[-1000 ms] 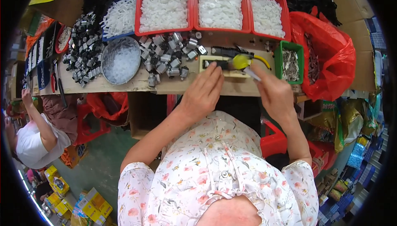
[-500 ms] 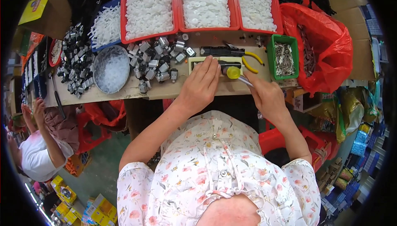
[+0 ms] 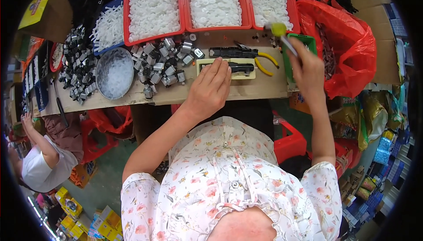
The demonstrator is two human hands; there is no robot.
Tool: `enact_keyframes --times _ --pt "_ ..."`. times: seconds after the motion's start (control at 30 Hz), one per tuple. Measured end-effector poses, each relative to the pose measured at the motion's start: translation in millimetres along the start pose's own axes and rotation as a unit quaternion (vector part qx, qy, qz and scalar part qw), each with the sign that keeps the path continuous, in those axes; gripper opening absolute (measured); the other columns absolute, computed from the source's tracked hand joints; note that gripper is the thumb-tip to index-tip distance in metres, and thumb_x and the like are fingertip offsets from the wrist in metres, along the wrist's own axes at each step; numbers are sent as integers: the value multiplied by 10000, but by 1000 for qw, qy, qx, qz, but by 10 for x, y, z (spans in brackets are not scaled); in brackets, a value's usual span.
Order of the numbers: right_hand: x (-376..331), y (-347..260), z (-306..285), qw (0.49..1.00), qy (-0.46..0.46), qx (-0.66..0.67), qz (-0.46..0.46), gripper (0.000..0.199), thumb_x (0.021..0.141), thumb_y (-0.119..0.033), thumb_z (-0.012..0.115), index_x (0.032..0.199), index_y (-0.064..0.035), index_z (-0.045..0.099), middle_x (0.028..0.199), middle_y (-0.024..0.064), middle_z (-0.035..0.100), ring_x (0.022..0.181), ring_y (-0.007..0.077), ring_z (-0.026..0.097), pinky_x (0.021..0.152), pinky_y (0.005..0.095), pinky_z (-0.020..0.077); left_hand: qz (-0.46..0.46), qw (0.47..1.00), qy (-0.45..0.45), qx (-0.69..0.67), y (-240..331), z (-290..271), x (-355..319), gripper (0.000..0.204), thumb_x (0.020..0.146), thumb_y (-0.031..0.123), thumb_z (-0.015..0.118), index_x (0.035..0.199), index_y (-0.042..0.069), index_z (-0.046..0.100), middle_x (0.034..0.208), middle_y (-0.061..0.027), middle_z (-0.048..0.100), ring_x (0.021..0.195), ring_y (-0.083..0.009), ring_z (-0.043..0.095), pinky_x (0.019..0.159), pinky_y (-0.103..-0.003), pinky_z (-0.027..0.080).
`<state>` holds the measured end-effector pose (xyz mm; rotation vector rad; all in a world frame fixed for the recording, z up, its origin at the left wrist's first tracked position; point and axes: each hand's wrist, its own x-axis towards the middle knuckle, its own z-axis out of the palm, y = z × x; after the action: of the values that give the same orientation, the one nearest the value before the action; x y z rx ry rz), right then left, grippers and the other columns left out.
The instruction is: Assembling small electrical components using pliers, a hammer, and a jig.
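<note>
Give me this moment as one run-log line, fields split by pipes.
Left hand: laid over black part in cream holder | Right hand: gripping yellow-headed hammer, away from part | Nearby: yellow-handled pliers

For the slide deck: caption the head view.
Left hand on black part in cream tray; right hand holds yellow-headed hammer aloft.

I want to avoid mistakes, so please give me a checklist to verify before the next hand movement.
1. Left hand on the black part: ok, lying across it.
2. Black part inside the cream fixture: ok.
3. Black part fully visible: not ok, left hand covers some.
4. Yellow-headed hammer gripped by right hand: ok.
5. Hammer clear of left hand: ok, raised apart.
6. Part fully seated: cannot tell.
</note>
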<state>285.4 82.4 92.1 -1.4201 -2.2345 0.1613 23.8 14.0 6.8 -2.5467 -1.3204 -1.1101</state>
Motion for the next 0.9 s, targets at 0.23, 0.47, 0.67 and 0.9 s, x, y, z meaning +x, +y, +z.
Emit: enact_keyframes --times 0.23,0.47,0.67,0.9 --pt "702 668 260 977 19 -209 -41 179 905 -126 664 1063 -40 661 1006 118 634 932 335 632 737 444 496 -27 998 -24 -55 16 -40 109 291 823 51 705 1080 -79 662 1158 -203 638 1134 -371 621 933 -434 508" --pt "184 150 170 994 -73 -10 -85 238 811 -66 730 1009 -17 608 1119 157 597 1066 352 587 864 436 502 -73 991 -69 -83 -47 -29 248 357 821 37 731 1161 -23 640 1125 -172 630 1187 -373 583 958 -489 468" --pt "-90 -66 401 984 -162 -40 -68 255 766 -68 733 962 18 596 1167 171 569 1078 371 556 925 451 473 -80 985 -62 -138 -63 -108 346 390 806 -3 720 1186 -15 635 1089 -167 605 1062 -352 598 884 -445 489" --pt "36 -264 399 966 -184 -179 -21 194 691 -79 719 859 -7 650 1011 133 615 966 315 556 811 438 465 -174 942 -18 -286 -70 -340 482 389 792 -72 668 1175 -35 605 1096 -159 532 905 -286 589 787 -320 490"
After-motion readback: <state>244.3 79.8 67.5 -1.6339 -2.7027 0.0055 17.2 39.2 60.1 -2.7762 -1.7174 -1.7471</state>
